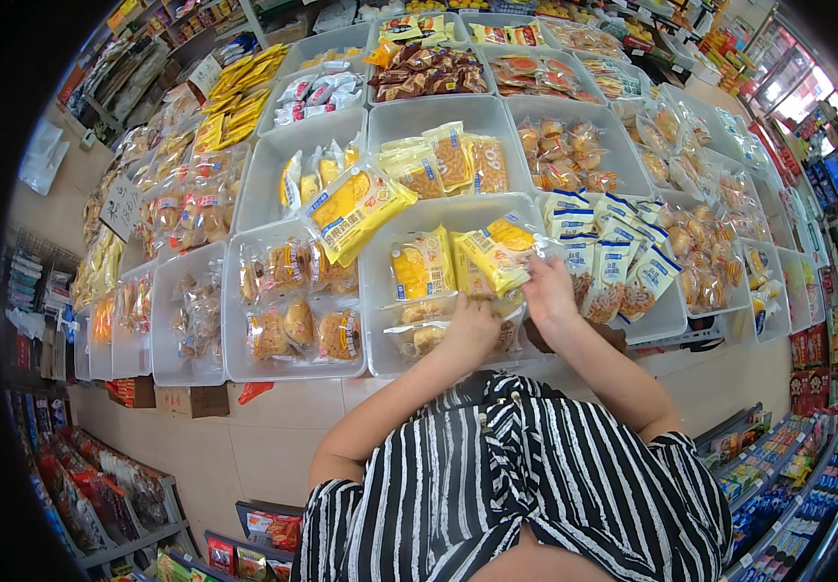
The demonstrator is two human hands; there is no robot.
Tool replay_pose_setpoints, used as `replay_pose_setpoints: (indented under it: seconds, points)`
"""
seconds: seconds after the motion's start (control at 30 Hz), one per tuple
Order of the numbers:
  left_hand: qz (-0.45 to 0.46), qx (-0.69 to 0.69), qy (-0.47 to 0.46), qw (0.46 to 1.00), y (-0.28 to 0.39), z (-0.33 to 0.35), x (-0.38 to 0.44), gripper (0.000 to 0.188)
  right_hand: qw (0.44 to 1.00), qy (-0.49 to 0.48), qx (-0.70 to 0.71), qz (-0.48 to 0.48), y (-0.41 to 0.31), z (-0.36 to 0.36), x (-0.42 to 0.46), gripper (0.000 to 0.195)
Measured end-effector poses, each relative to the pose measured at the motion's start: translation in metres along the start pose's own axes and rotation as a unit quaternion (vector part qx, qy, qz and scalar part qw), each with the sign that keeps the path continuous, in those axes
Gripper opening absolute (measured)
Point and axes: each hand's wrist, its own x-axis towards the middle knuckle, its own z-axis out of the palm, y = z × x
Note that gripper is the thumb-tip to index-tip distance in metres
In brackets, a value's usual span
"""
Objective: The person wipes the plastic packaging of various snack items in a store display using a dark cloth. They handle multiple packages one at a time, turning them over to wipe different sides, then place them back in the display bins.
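Observation:
My right hand [551,289] grips the right end of a yellow-wrapped cake packet [500,247], which is tilted over the front middle plastic bin [375,320]. My left hand [474,324] reaches into the same bin, its fingertips at the lower edge of the yellow packets; whether it grips one is hidden. To its left, another yellow packet [419,269] leans in the bin. Clear-wrapped buns [419,336] lie in front of it, partly under my left wrist. More yellow packets [357,207] rest across the bin corners at the upper left.
A bin of wrapped buns [299,320] adjoins on the left, and white-and-blue packets [615,254] fill one on the right. Behind are square yellow packets [463,160] and brown-wrapped snacks [430,71]. A handwritten sign [122,207] stands at left. Store shelves [790,495] flank me.

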Motion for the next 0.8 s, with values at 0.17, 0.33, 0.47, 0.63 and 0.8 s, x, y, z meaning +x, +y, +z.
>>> replay_pose_setpoints:
  seconds: [0.17,0.33,0.47,0.63,0.8]
  points:
    - [-0.01,0.002,-0.073,0.997,-0.002,0.0,0.003,0.019,0.991,0.028,-0.055,0.115,0.02,-0.002,-0.016,0.028]
    - [0.001,0.013,-0.06,0.998,-0.004,0.005,0.0,0.021,0.967,-0.073,-0.1,0.221,-0.005,-0.006,-0.03,0.031]
    - [-0.004,0.002,-0.056,0.998,-0.003,0.004,0.0,0.021,0.8,-0.24,-0.532,0.142,-0.041,0.011,-0.057,0.026]
    - [0.0,0.014,-0.046,0.999,-0.003,0.001,0.0,0.022,0.303,-0.361,-0.738,-0.484,-0.063,0.021,-0.041,0.039]
    - [0.002,0.015,-0.036,0.999,-0.004,0.001,0.0,0.023,0.208,-0.339,-0.787,-0.471,-0.033,0.007,-0.006,0.03]
